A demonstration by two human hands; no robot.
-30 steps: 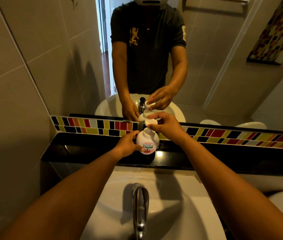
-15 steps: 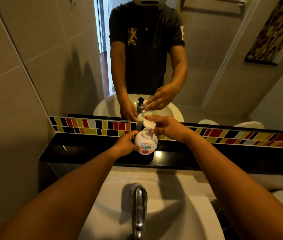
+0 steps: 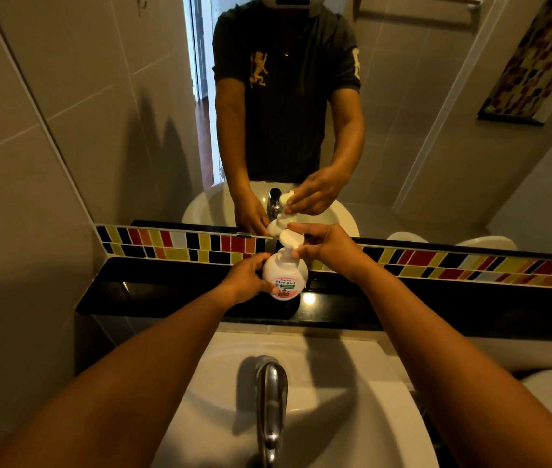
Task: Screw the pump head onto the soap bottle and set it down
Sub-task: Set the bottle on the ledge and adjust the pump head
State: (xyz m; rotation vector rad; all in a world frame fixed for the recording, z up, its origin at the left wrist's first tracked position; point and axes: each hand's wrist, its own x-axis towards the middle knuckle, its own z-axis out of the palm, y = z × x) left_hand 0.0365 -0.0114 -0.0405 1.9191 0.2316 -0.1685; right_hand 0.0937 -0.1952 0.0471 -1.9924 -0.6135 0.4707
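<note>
Head view: left hand (image 3: pixel 245 276) grips soap bottle (image 3: pixel 284 275); right hand (image 3: pixel 327 248) pinches pump head (image 3: pixel 290 238); cross-threading risks leaks.

Glossy black shelf (image 3: pixel 166 292); seemingly plastic bottle (image 3: pixel 284 275).

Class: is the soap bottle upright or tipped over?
Upright: the soap bottle stands on the black ledge, pump head on top, label facing forward.

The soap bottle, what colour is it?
White, with a pink label; the soap bottle shows best in the head view.
</note>
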